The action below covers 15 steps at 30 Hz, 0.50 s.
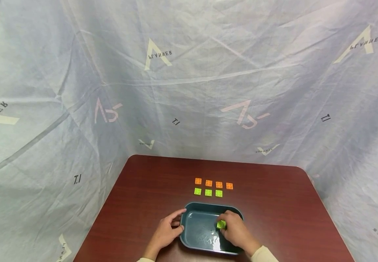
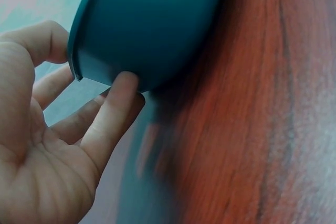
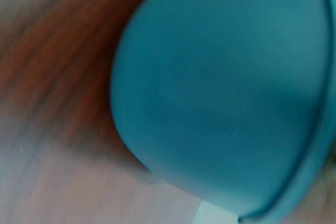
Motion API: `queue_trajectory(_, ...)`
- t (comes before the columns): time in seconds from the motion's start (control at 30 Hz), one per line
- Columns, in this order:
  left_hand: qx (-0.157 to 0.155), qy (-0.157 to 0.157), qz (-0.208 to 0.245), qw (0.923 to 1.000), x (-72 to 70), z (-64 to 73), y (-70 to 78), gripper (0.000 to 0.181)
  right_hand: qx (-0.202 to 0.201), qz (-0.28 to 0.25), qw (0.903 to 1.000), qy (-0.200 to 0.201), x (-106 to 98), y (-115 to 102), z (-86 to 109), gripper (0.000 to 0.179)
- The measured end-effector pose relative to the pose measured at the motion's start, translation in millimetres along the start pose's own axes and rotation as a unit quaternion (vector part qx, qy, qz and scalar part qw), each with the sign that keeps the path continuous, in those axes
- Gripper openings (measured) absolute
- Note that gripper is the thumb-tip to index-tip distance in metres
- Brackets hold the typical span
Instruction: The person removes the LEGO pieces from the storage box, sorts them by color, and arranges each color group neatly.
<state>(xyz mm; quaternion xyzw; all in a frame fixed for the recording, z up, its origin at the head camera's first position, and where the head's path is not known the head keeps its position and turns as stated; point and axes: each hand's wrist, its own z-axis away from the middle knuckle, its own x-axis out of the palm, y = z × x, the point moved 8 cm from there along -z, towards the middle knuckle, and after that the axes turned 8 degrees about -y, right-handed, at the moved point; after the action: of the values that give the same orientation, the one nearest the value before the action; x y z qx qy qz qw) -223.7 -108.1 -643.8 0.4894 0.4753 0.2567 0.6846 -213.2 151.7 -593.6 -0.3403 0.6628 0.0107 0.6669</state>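
A dark teal rectangular dish with rounded corners stands at the table's near side. My left hand is at its left end, fingers spread and touching the rim and outer wall. In the left wrist view, the left hand has fingertips against the dish's outer wall. Inside the dish, toward the right, my right hand pinches a lime-green toy building block. The right wrist view shows mostly the dish's outer wall; the block is hidden there.
Beyond the dish, several orange building blocks lie in a row. Nearer, three lime-green blocks form a second row. The reddish-brown table has rounded far corners, and grey printed sheeting hangs behind and beside it.
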Motion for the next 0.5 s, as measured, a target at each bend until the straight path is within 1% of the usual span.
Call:
queue_trajectory(0.17, -0.001, 0.002, -0.006, 1.0000, -1.2, 0.0, 1.1, 0.059, 0.007, -0.010, 0.9999, 0.003, -13.0, 4.9, -1.6, 0.032)
queue_trajectory(0.27, -0.004, 0.004, -0.004, 1.0000, -1.6, 0.1, 0.0, 0.060, 0.010, -0.030, 0.9995, -0.007, -21.8, 7.2, -3.1, 0.032)
queue_trajectory(0.33, -0.004, 0.004, 0.001, 1.0000, -1.6, 0.4, -0.5, 0.060, 0.010, -0.041, 0.9991, -0.007, -27.6, 9.1, -4.0, 0.033)
queue_trajectory(0.5, -0.001, 0.006, 0.005, 1.0000, -1.1, 0.2, 0.0, 0.060, 0.002, -0.053, 0.9985, 0.011, -42.1, 13.7, -6.7, 0.035)
